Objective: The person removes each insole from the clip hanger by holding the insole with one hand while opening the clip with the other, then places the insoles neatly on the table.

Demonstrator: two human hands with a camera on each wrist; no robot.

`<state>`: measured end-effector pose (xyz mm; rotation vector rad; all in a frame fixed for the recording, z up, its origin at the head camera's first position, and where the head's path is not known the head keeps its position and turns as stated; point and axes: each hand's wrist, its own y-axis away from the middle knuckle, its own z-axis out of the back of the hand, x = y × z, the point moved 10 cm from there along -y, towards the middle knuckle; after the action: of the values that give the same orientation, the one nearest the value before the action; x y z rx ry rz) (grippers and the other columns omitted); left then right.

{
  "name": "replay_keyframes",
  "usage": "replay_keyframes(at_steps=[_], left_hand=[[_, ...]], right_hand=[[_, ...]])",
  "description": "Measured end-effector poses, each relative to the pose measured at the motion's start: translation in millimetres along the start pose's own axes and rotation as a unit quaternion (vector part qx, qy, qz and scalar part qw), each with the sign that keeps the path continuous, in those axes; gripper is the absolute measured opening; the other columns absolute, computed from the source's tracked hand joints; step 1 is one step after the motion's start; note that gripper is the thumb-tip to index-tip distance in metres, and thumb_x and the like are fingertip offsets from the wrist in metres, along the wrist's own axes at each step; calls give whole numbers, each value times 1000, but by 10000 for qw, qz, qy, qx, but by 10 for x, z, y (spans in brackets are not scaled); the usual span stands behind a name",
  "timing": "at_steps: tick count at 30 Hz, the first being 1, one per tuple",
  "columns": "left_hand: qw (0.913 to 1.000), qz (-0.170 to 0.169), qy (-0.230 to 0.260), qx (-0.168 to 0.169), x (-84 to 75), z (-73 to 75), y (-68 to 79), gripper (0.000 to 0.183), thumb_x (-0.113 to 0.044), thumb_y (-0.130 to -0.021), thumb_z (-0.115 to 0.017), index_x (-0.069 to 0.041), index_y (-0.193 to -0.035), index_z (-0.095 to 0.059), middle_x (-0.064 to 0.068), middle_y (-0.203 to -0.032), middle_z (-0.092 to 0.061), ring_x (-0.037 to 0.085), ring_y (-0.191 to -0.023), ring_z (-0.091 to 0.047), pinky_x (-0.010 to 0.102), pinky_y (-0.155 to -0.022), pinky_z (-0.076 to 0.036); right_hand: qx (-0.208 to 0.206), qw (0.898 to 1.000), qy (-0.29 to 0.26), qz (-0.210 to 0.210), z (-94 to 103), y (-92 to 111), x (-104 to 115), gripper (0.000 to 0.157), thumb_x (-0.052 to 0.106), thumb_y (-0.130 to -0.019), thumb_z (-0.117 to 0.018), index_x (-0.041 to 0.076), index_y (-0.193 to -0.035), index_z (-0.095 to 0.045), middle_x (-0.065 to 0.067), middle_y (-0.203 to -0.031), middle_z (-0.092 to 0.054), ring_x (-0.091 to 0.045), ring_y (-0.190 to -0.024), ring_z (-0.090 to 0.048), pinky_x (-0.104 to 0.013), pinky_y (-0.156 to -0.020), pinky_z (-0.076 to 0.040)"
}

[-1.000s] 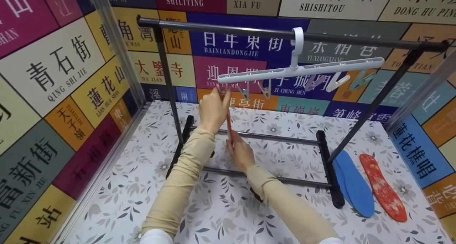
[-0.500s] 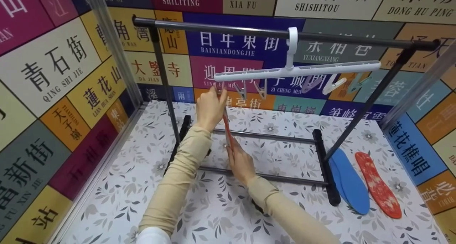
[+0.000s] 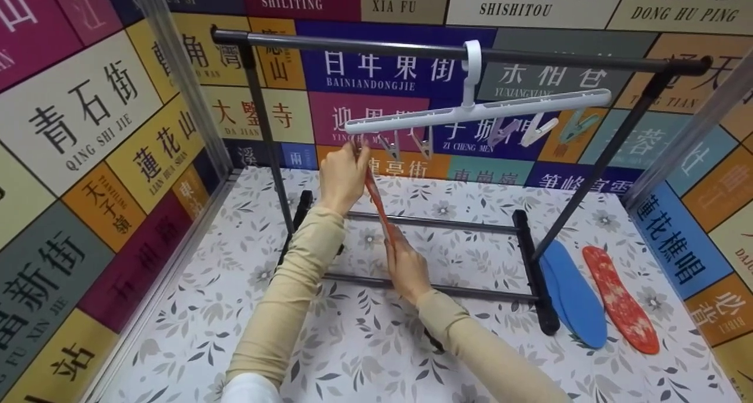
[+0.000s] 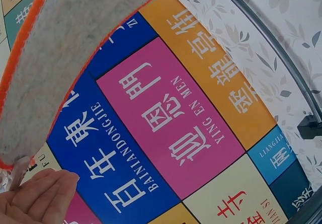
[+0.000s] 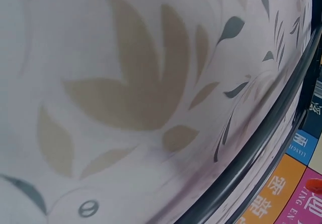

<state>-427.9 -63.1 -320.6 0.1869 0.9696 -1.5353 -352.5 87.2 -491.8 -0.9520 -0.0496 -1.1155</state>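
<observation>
A white hanger (image 3: 412,120) hooks over the rack's top bar, with several clips along its underside. At its left end my left hand (image 3: 342,176) pinches a clip (image 4: 20,171) at the tip of a red insole (image 3: 376,200). The left wrist view shows the insole's grey felt back (image 4: 65,48) with an orange edge, its tip at the clip's jaws. Lower down, my right hand (image 3: 410,269) holds the insole's bottom end between thumb and fingers; the insole hangs slanted, nearly edge-on to the head view. The right wrist view shows only a red bit of it (image 5: 314,185).
The dark metal rack (image 3: 376,44) stands on a leaf-patterned cloth (image 3: 194,309). Beyond its right foot lie a blue insole (image 3: 573,297) and another red insole (image 3: 620,300). White (image 3: 540,129), purple and green clips (image 3: 579,126) hang on the hanger's right half. Sign-printed walls enclose the back and sides.
My right hand has moved a little down and to the right, tilting the red insole further. My left hand stays at the hanger's left end. The head view has shifted slightly.
</observation>
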Motion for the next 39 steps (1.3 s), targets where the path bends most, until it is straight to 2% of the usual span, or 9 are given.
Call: replay_keyframes(at_steps=[4, 9, 14, 19, 25, 29, 32, 35, 39], left_hand=[[10000, 5, 28, -73, -18, 23, -13, 42, -42, -102, -46, -10, -79, -60, 12, -75, -69, 38, -76, -68, 47, -68, -53], [9999, -8, -40, -102, -28, 28, -11, 43, -42, -102, -46, -10, -76, -57, 15, -74, -67, 41, -78, -68, 50, -68, -52], [10000, 15, -81, 8, 13, 22, 6, 43, -45, -100, -49, -8, -83, -61, 13, -74, -68, 35, -73, -68, 46, -65, -53], [9998, 134, -119, -5, 72, 71, -2, 42, -48, -99, -52, -9, -92, -65, 10, -77, -70, 34, -75, -68, 44, -68, -54], [9998, 117, -119, -109, 119, 89, 5, 42, -47, -99, -54, -8, -98, -67, 12, -81, -72, 34, -74, -69, 44, -68, -55], [9997, -35, -50, -254, 153, 58, 92, 44, -46, -98, -56, -6, -108, -70, 18, -90, -75, 37, -79, -71, 44, -72, -55], [9993, -28, 150, -327, 201, 36, 203, 50, -48, -98, -56, -4, -117, -70, 19, -105, -74, 38, -94, -71, 45, -85, -55], [9987, 95, 397, -318, 256, 21, 326, 55, -50, -98, -55, -2, -121, -69, 17, -117, -71, 36, -109, -67, 44, -97, -50], [9984, 158, 426, -328, 293, 23, 460, 56, -51, -98, -52, -3, -121, -69, 15, -119, -71, 36, -109, -67, 45, -95, -51]], right_hand=[[35, 9999, 116, -4, 82, 21, -100, 39, 16, -100, -55, 3, -137, -56, -16, -130, -65, -42, -83, -70, -52, -69, -56], [137, 9994, 304, -79, 219, 53, -265, 38, 16, -101, -53, 3, -137, -56, -16, -132, -63, -44, -88, -70, -53, -72, -56], [194, 9989, 372, -190, 390, 78, -384, 38, 18, -102, -52, 3, -137, -56, -18, -129, -64, -47, -82, -69, -54, -68, -56], [124, 9986, 477, -205, 581, 86, -430, 31, 19, -101, -53, -1, -124, -63, -24, -105, -70, -47, -72, -67, -56, -63, -53], [-11, 9986, 527, -94, 773, 134, -476, 26, 15, -99, -56, -2, -117, -65, -21, -79, -66, -41, -58, -61, -55, -54, -49], [-51, 9982, 567, -182, 894, 218, -596, 15, 15, -99, -58, 2, -95, -64, -15, -67, -60, -37, -54, -57, -53, -50, -46], [-4, 9977, 579, -359, 994, 285, -708, 19, 16, -99, -57, 6, -82, -57, -11, -61, -54, -35, -52, -54, -51, -49, -44], [47, 9961, 648, -602, 1111, 347, -821, 21, 18, -100, -57, 6, -82, -58, -8, -59, -51, -31, -51, -51, -49, -49, -43], [124, 9935, 750, -849, 1253, 416, -958, 21, 21, -101, -55, 4, -94, -65, -4, -57, -47, -29, -51, -50, -48, -50, -42]])
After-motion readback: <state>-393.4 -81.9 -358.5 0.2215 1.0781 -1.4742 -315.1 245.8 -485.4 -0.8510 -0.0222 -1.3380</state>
